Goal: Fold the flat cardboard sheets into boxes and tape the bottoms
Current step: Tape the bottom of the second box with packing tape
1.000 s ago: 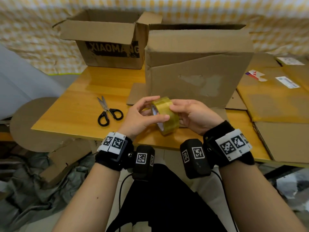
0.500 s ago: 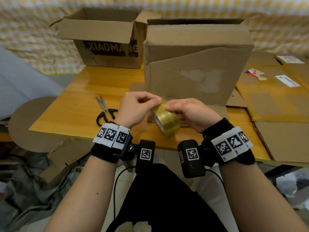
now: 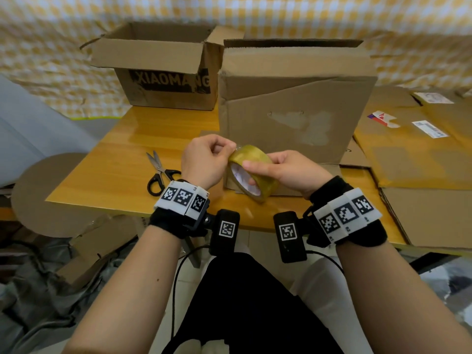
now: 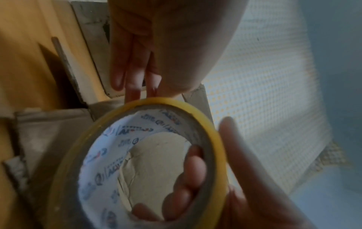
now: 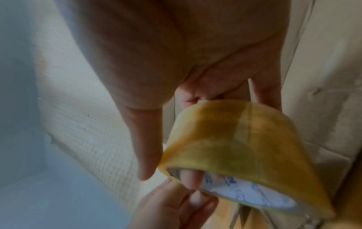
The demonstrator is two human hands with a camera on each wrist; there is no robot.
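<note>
Now at the tape-prep step: right hand grips the tape roll through its core, left hand pinches its edge; next, probably peel the end free toward the upright box.

wall: yellow-white checked cloth | table: glossy orange wood | floor: crumpled grey sheeting

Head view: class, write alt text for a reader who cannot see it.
Two hands hold a roll of yellowish tape above a wooden table: the right hand grips the roll while the left hand pinches at its top edge. Behind stand a plain cardboard box and a printed open box; scissors lie left.
</note>
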